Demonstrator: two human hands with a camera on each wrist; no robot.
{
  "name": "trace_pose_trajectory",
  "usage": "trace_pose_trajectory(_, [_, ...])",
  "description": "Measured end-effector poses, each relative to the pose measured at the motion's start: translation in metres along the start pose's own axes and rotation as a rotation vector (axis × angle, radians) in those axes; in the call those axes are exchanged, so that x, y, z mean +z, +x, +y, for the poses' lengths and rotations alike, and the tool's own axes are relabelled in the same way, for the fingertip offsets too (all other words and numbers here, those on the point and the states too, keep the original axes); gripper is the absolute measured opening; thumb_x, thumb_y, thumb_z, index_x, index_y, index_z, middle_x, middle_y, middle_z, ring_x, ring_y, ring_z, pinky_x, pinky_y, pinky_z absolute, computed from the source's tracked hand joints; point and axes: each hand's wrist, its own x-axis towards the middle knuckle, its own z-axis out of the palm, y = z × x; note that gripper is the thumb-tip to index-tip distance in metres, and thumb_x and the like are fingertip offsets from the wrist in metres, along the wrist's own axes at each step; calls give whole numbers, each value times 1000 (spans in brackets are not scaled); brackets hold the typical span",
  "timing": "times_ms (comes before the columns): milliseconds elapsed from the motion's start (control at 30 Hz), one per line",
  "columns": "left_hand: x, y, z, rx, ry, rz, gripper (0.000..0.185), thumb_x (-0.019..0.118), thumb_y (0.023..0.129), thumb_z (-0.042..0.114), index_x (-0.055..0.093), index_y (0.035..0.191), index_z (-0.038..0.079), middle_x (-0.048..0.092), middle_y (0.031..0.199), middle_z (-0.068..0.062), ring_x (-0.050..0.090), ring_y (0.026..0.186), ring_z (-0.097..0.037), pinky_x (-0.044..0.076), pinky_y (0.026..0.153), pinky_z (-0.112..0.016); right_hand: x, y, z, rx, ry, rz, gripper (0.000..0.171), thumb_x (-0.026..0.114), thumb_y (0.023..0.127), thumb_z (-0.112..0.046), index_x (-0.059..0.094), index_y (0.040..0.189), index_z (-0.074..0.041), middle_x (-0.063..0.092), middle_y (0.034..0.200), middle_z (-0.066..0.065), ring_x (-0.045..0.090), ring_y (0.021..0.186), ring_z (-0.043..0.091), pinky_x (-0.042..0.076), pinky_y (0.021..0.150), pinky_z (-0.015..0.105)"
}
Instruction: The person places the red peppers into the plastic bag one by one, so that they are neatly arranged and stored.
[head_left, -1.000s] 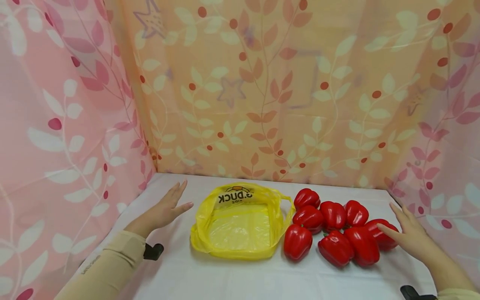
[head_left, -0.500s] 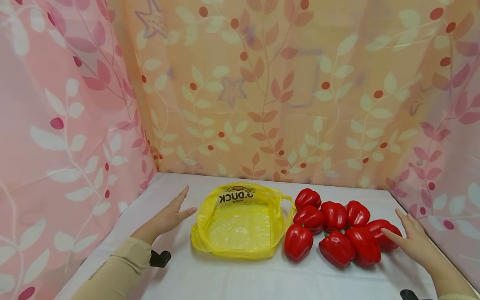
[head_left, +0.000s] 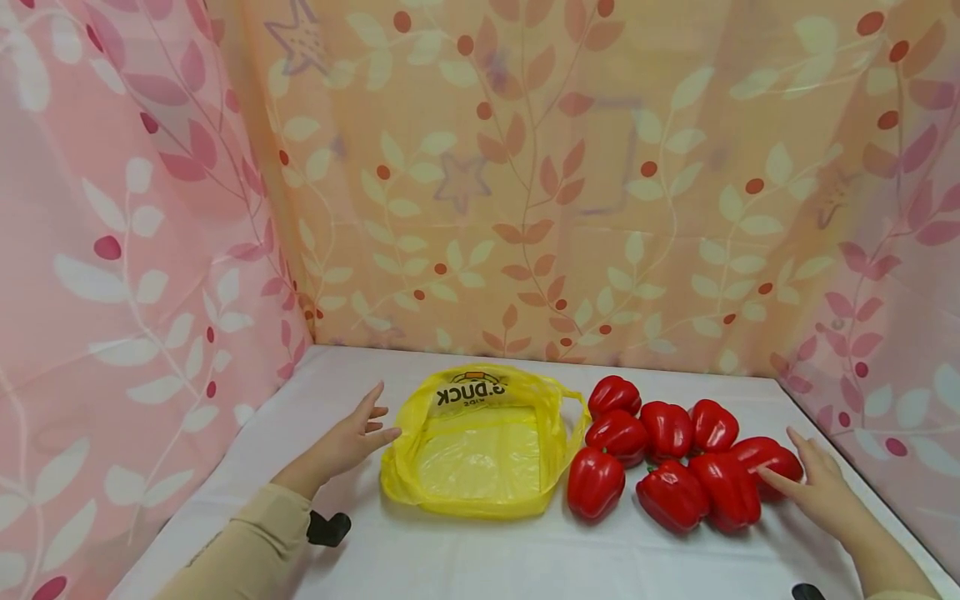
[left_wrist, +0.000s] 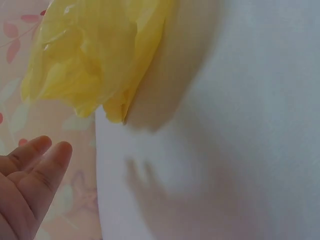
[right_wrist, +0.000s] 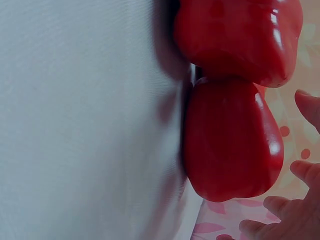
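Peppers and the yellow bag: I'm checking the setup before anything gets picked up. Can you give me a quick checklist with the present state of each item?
1. Yellow bag lies with its mouth spread open: ok.
2. Bag interior holds no pepper: ok.
3. Left hand is at the bag's left edge, fingers extended, gripping nothing: ok; contact with the bag: cannot tell.
4. Right hand reaches the rightmost pepper, fingers extended, not gripping: ok.
5. Red peppers sit clustered on the white table, right of the bag, away from the edges: ok.
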Motion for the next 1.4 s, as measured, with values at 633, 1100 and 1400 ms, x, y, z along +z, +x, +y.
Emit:
trace_pose_trajectory(633, [19,8,-4,-64,-25,37,95,73,76,36,11,147,24,54,113,-8,56,93,-17,47,85,-41,8,2,8,-21,9,7,95,51,88,-47,-6,139,8,0,130,48,-3,119,61,22,78,75])
trace_pose_trajectory(1100, [26,14,-11,-45,47,81,71,75,75,28,41,136,16,56,102,-4,52,84,-17,47,71,-32,13,7,9,-6,13,-13,96,50,88,-49,-8,139,7,3,130,46,1,118,61,24,80,73])
trace_pose_trajectory(1400, [30,16,-16,-17,93,111,43,75,75,22,59,114,14,60,98,0,54,89,-17,48,80,-36,14,10,11,-33,3,0,97,53,87,-48,-5,138,10,12,129,44,13,112,58,30,82,69])
